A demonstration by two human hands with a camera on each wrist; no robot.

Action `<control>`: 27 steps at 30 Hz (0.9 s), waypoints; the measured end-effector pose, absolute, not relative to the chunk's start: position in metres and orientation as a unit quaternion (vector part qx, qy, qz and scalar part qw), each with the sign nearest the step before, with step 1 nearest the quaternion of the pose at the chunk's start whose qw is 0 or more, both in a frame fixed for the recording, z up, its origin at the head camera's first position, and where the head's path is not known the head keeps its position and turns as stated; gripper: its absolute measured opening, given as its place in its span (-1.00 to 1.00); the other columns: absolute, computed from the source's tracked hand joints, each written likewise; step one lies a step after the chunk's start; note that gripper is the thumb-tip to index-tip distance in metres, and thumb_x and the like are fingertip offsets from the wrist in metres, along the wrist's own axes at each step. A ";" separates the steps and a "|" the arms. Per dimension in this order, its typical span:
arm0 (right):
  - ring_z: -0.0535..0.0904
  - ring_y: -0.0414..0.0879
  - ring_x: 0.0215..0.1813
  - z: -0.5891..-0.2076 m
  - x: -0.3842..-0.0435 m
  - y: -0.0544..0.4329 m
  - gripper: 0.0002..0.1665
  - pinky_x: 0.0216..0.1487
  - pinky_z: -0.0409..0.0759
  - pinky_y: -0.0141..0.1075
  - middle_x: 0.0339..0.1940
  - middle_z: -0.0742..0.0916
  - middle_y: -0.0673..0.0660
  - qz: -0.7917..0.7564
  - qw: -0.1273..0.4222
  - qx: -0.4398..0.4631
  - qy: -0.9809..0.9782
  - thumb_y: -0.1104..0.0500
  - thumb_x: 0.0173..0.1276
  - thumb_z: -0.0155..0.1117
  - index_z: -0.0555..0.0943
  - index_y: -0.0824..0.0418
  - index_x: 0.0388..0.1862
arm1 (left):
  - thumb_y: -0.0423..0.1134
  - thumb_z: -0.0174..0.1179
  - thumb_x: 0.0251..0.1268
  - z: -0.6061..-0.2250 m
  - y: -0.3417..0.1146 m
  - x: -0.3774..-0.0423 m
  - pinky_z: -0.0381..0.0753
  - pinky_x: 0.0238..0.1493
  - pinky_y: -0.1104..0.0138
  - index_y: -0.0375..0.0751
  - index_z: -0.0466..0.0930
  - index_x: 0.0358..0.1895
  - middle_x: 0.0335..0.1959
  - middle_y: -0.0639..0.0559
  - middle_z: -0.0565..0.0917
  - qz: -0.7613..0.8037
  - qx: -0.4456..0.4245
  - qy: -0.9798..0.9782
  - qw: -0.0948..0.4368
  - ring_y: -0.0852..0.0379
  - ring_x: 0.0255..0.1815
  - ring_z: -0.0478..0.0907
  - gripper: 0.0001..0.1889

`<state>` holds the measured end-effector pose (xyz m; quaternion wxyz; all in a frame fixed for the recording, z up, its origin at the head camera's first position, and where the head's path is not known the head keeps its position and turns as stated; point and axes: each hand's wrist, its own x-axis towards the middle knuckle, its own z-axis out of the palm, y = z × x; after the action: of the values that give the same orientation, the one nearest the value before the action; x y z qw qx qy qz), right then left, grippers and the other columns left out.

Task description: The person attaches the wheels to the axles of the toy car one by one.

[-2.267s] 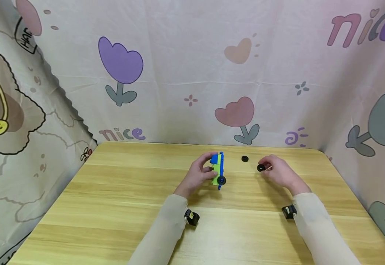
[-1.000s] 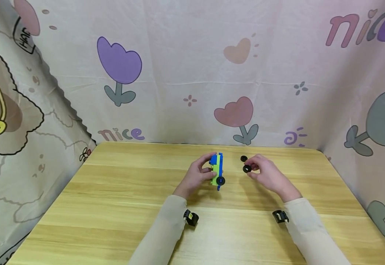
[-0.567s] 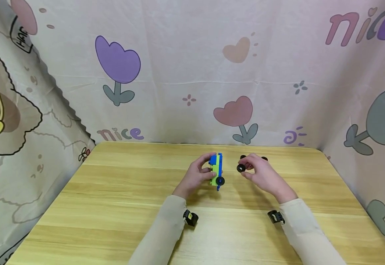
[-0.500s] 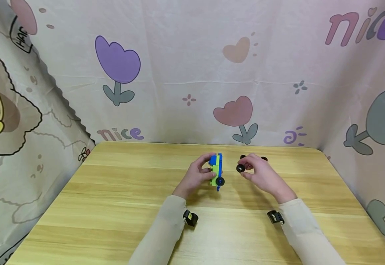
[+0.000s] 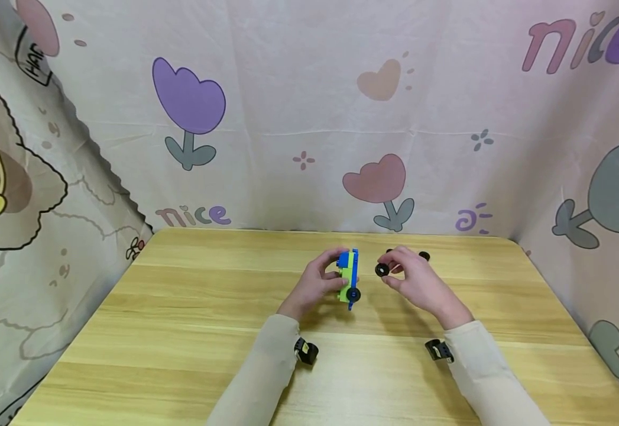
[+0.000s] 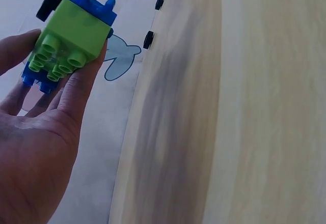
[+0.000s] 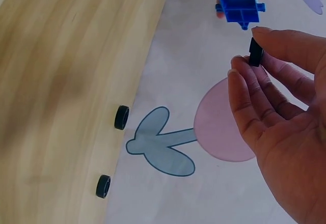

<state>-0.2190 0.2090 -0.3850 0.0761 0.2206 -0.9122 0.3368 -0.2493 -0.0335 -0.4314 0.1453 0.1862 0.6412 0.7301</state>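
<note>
My left hand (image 5: 313, 284) grips a toy car (image 5: 347, 273) of lime green and blue building blocks, raised over the table with its blue underside facing right. One black wheel (image 5: 353, 294) sits on the car's near end. In the right wrist view, the blue underside (image 7: 237, 2) shows bare pegs at its sides. My right hand (image 5: 421, 283) pinches a second black wheel (image 5: 382, 270) between thumb and fingers, a short gap to the right of the car. In the left wrist view, green studs (image 6: 58, 56) show on the car, with fingers wrapped around it.
Two loose black wheels lie near the table's back edge; one wheel (image 5: 424, 256) shows behind my right hand, which mostly hides the other. Both wheels (image 7: 121, 117) appear in the right wrist view. A patterned cloth (image 5: 266, 118) hangs behind the wooden table (image 5: 181, 331).
My right hand has carried its wheel leftward, closer to the car, uncovering a loose wheel behind it. The left hand keeps its grip, and the car has dipped slightly.
</note>
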 end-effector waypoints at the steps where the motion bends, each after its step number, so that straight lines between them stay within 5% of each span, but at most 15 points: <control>1: 0.61 0.01 -0.11 -0.384 -0.219 0.209 -0.67 -0.04 0.62 -0.07 -0.12 0.62 0.09 0.335 0.077 0.220 -0.913 0.36 0.22 0.41 0.62 0.29 -0.02 | -0.60 0.18 0.27 -0.432 -0.034 -0.249 0.65 -0.05 0.07 -0.14 0.31 0.43 0.39 -0.17 0.27 0.730 0.186 0.642 0.147 -0.20 0.08 0.58 -0.33; 27: 0.57 -0.01 -0.07 -0.380 -0.218 0.183 -0.63 -0.05 0.61 -0.04 -0.08 0.60 0.07 0.342 0.102 0.255 -0.899 0.34 0.25 0.41 0.60 0.28 0.04 | -0.64 0.21 0.22 -0.434 -0.031 -0.248 0.64 -0.02 0.11 -0.12 0.35 0.35 0.34 -0.15 0.33 0.724 0.193 0.649 0.133 -0.19 0.08 0.57 -0.36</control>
<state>-0.2177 0.1832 -0.3799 0.1016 0.2549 -0.8988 0.3419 -0.2484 -0.0314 -0.4335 0.1330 0.1927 0.6492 0.7237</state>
